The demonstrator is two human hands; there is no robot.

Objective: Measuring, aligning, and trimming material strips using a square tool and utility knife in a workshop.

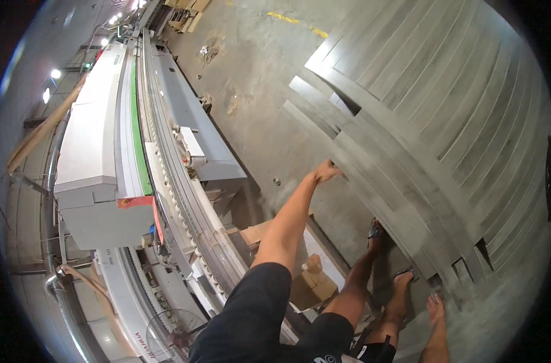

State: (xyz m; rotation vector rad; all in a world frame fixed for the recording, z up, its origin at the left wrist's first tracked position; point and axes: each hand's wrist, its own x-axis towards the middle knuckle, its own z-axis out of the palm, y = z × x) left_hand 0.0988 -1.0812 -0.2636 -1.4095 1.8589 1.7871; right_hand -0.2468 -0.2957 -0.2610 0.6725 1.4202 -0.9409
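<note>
Closest in, I had the right hand point(436, 308) up from the lower edge, fingers loosely straight and released, just beside the lower end of a long grey board point(384, 199); contact there I couldn't tell. Bare legs point(355, 284) stood between the hands, and out went the left hand point(327, 171), right at that board's near edge, though whether its fingers gripped, I couldn't tell! The board lay along the near side of more grey boards point(469, 78), its long axis slanting from upper left to lower right, bowed by the lens. Left of the legs sat a cardboard box point(315, 284); past it stretched a white machine point(88, 151) with a green strip point(137, 133), and farthest off, yellow marks point(283, 18) lined the floor point(251, 66).
</note>
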